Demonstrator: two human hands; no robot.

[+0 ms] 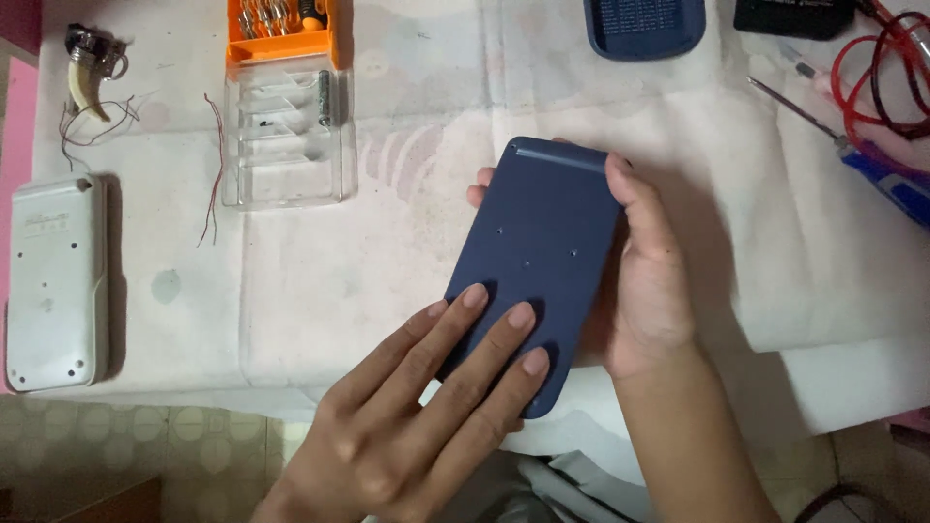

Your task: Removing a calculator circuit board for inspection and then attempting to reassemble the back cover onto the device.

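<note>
Head view: we look down on a worktop (320,281) draped in a stained white cloth, both hands on one dark blue device.
Device: a dark blue calculator body (535,261) lies face down at the middle of the worktop, its smooth back panel up, with small screw holes showing.
Right hand: our right hand (649,281) cradles the device along its right edge, thumb hooked over the top corner, fingers curled underneath and peeking out at the far left side.
Left hand: our left hand (426,407) rests flat on the lower back panel, fingers spread slightly and pressing down, gripping nothing.
Step in hand: we judge this as steadying or seating the back panel; whether it is loose or fixed, we cannot tell.
Next move calls for: we judge that even pressure along the edges and a firm hold on the right side matter most, so the shell does not slide.
Surroundings: a white device (55,281) lies face down at far left; a clear bit case (288,136) with an orange tray sits above; a screwdriver (843,145) and red leads (886,77) lie at right.
</note>
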